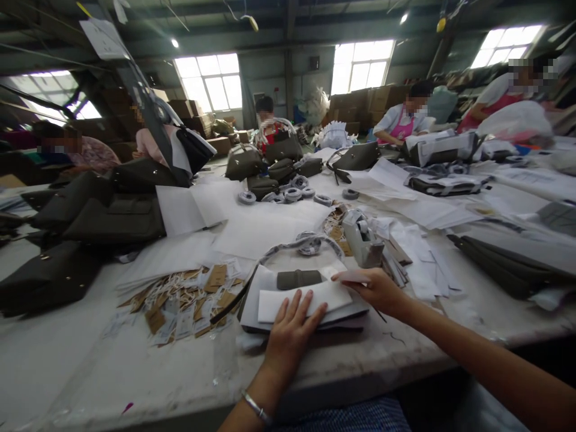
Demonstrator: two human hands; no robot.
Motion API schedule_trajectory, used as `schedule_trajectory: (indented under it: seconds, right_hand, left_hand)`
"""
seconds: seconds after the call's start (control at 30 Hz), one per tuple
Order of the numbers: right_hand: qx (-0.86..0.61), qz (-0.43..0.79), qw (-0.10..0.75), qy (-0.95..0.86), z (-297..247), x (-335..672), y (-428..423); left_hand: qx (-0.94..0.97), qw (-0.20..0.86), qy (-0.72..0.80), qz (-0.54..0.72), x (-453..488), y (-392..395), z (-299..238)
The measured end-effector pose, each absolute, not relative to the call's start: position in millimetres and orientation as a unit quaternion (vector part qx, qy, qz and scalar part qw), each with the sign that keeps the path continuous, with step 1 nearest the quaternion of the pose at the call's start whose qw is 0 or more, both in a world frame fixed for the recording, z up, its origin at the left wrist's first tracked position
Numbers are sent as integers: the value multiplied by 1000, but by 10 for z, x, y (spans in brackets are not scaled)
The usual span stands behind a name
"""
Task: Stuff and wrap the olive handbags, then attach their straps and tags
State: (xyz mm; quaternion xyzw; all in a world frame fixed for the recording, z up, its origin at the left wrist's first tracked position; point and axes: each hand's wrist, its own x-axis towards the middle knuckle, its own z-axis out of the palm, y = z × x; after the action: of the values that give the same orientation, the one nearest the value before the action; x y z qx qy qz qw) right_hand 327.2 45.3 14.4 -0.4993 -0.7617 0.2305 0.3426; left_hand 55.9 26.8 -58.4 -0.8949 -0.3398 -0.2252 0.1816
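Note:
A dark handbag [355,313] lies on the table in front of me, mostly covered by white sheet padding. Across its front is a folded white foam strip [270,307], below a dark green-grey flap tab [299,279]. My left hand [294,324] rests flat on that strip with fingers spread. At the strip's right end, my right hand [373,288] pinches a small whitish strip [353,276], whose kind I cannot tell for sure. A wrapped strap [288,245] arches behind the bag. Just beyond my right hand stands a grey tape dispenser [362,237].
Brown hang tags [189,300] with white strings are heaped left of the bag. Dark bags [121,216] pile up farther left, and another dark bag [508,264] lies right. White sheets [274,228] and wrapped strap coils [292,194] lie beyond. Several people work across the table.

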Motion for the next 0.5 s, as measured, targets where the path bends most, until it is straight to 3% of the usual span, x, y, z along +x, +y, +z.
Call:
schedule_trajectory:
  seconds: [0.3,0.5]
  right_hand:
    - [-391,-27,237,-889,-238,3170,126]
    - [-364,-102,269,-886,-390,3205,61]
  left_hand:
    - [-892,151,-375,-204,650,405,-565]
    - [-887,148,-391,-195,674,381,-558]
